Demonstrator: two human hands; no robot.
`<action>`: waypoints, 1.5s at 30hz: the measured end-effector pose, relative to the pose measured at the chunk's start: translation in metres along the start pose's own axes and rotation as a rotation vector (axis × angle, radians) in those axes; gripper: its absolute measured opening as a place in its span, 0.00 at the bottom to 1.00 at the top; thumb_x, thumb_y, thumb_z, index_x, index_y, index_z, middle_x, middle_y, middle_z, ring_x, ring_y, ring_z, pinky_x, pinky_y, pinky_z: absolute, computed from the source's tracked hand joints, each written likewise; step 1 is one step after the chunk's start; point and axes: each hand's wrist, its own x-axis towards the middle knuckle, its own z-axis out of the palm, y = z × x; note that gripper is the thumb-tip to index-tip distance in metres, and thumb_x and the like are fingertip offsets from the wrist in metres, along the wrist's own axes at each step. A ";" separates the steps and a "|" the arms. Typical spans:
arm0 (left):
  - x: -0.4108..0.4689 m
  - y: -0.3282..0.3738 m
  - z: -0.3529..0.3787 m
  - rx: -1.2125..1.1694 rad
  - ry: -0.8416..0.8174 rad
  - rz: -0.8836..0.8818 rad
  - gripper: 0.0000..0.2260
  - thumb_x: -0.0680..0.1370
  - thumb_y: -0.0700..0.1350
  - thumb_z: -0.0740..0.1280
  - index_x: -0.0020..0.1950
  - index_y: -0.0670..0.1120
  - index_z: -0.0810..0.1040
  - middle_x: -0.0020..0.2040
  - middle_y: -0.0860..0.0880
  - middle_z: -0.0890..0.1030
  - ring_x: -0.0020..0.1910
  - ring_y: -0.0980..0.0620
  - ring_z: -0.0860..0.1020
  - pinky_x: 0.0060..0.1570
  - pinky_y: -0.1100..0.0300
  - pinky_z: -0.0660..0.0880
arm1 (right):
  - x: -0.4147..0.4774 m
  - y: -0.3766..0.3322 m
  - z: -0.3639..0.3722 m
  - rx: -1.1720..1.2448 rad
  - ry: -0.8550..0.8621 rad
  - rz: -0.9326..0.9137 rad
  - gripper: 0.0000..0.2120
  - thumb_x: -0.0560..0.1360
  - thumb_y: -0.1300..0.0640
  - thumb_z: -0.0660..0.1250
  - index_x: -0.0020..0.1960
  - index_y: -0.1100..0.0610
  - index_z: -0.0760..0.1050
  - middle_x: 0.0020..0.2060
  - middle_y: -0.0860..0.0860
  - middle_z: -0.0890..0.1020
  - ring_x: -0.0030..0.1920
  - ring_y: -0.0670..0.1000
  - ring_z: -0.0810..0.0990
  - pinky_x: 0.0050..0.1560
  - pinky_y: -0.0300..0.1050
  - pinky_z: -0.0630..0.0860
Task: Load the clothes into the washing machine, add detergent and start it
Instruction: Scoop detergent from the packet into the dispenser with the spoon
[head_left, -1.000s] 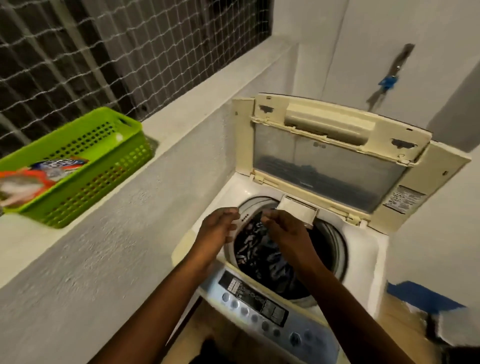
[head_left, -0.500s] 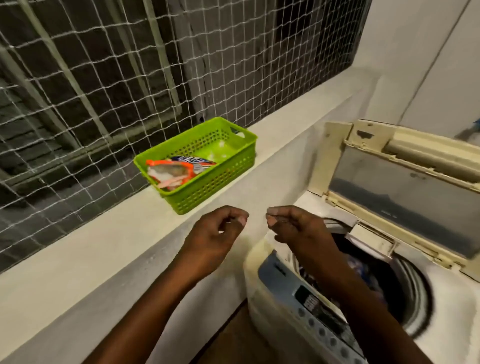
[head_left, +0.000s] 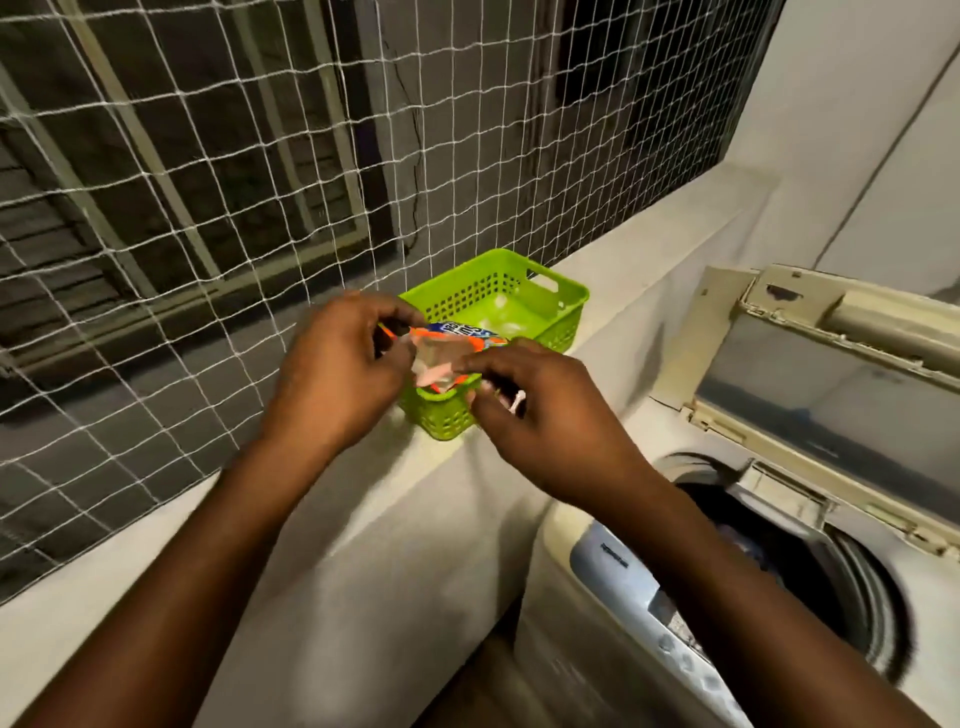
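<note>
An orange, blue and white detergent packet (head_left: 447, 353) lies over the near end of a green plastic basket (head_left: 545, 306) on the window ledge. My left hand (head_left: 337, 374) pinches the packet's left edge. My right hand (head_left: 540, 415) grips its right side, fingers curled over it. The top-loading washing machine (head_left: 587, 623) stands at the lower right with its lid (head_left: 841, 374) raised. Dark clothes (head_left: 737, 540) show inside the drum, partly hidden by my right forearm.
A pale concrete ledge (head_left: 649, 260) runs from lower left to upper right, with white netting (head_left: 260, 156) over the window behind it. The machine's control panel (head_left: 623, 587) faces me. A white wall (head_left: 883, 130) rises behind the machine.
My view swung left from the drum to the ledge. Both hands rose from over the machine to the green basket and closed on the detergent packet.
</note>
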 end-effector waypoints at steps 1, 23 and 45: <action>0.007 -0.004 0.000 0.087 -0.020 0.028 0.10 0.75 0.44 0.72 0.55 0.52 0.86 0.47 0.49 0.84 0.44 0.47 0.82 0.49 0.49 0.80 | 0.008 -0.005 0.002 -0.072 -0.038 -0.037 0.15 0.77 0.55 0.68 0.61 0.51 0.85 0.43 0.43 0.77 0.43 0.43 0.77 0.45 0.35 0.70; 0.055 -0.029 0.014 0.232 -0.034 0.156 0.07 0.78 0.47 0.70 0.53 0.50 0.86 0.47 0.49 0.88 0.46 0.46 0.84 0.44 0.59 0.72 | 0.051 -0.027 0.021 -0.711 -0.286 0.010 0.18 0.84 0.44 0.60 0.60 0.53 0.82 0.57 0.56 0.85 0.57 0.62 0.84 0.50 0.49 0.76; 0.077 -0.026 0.014 0.085 0.001 0.229 0.06 0.77 0.42 0.71 0.50 0.45 0.87 0.43 0.43 0.88 0.43 0.44 0.85 0.45 0.56 0.78 | 0.077 -0.021 -0.003 -0.423 -0.322 0.508 0.21 0.70 0.40 0.79 0.39 0.53 0.73 0.33 0.48 0.73 0.37 0.49 0.79 0.33 0.42 0.67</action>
